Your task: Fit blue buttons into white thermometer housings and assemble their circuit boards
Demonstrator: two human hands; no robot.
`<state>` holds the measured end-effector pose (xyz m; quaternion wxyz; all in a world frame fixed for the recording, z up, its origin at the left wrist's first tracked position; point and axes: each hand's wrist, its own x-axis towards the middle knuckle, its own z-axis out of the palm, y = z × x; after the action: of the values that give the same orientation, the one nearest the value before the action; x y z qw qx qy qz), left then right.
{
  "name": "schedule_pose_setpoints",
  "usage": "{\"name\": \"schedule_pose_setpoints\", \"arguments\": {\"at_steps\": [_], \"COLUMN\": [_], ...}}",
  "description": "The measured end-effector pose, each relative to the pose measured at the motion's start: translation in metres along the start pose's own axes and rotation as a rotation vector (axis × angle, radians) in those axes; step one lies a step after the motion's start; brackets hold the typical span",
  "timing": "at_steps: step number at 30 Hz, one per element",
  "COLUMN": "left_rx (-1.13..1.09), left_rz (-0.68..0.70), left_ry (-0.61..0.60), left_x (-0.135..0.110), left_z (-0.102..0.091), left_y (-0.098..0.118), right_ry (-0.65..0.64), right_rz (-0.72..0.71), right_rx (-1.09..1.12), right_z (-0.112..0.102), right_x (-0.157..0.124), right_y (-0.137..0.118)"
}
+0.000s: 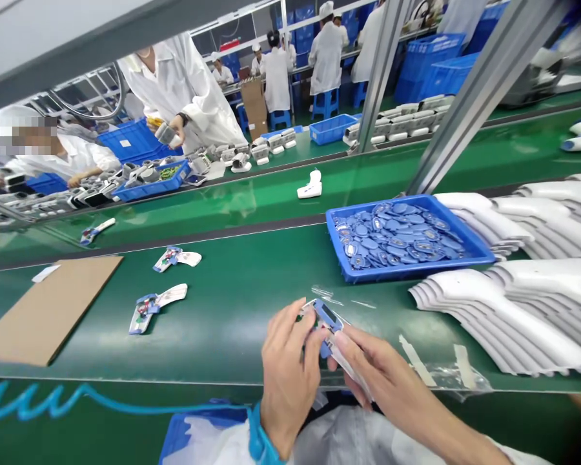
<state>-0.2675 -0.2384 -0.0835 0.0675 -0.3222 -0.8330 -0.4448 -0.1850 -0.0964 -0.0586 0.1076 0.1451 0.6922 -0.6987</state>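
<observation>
Close to the front edge of the green bench, both my hands hold a partly assembled forehead thermometer [326, 314], white with a blue part and a dark display window. My left hand [288, 355] grips its head end, the fingers bent around it. The white handle lies in my right hand [380, 365], the thumb pressed on top near the blue part. A blue wristband [261, 434] with a coiled cord circles my left wrist. To the left lie two more open thermometer halves [145, 312] with parts inside.
A blue tray [341, 261] of blue oval pieces stands right of centre. Stacked white housing shells [513, 316] fill the right side. A cardboard sheet [58, 303] lies left. Beyond runs a green conveyor [213, 210]; co-workers [184, 90] stand and sit behind it. Metal posts [469, 97] rise at right.
</observation>
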Motion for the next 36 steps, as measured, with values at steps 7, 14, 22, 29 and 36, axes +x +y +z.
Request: {"name": "schedule_pose_setpoints", "arguments": {"at_steps": [7, 14, 22, 29, 36], "left_rx": [-0.195, -0.277, 0.164, 0.272, 0.26], "left_rz": [-0.265, -0.256, 0.079, 0.064, 0.16], "left_ry": [-0.092, -0.063, 0.015, -0.171, -0.202], "left_x": [-0.013, -0.006, -0.022, -0.015, 0.002], "left_z": [0.01, -0.006, 0.001, -0.006, -0.004], "left_y": [-0.006, 0.006, 0.009, 0.012, 0.01], "right_ry": [0.175, 0.337, 0.59, 0.684, 0.684], "right_rz": [-0.18, -0.282, -0.427, -0.47, -0.429], "right_rx": [-0.364, -0.561, -1.042, -1.391, -1.124], "right_z": [0.0, 0.011, 0.027, 0.031, 0.028], "right_x": [0.0, -0.005, -0.008, -0.01, -0.008], "right_y": [0.006, 0.025, 0.024, 0.022, 0.022]}}
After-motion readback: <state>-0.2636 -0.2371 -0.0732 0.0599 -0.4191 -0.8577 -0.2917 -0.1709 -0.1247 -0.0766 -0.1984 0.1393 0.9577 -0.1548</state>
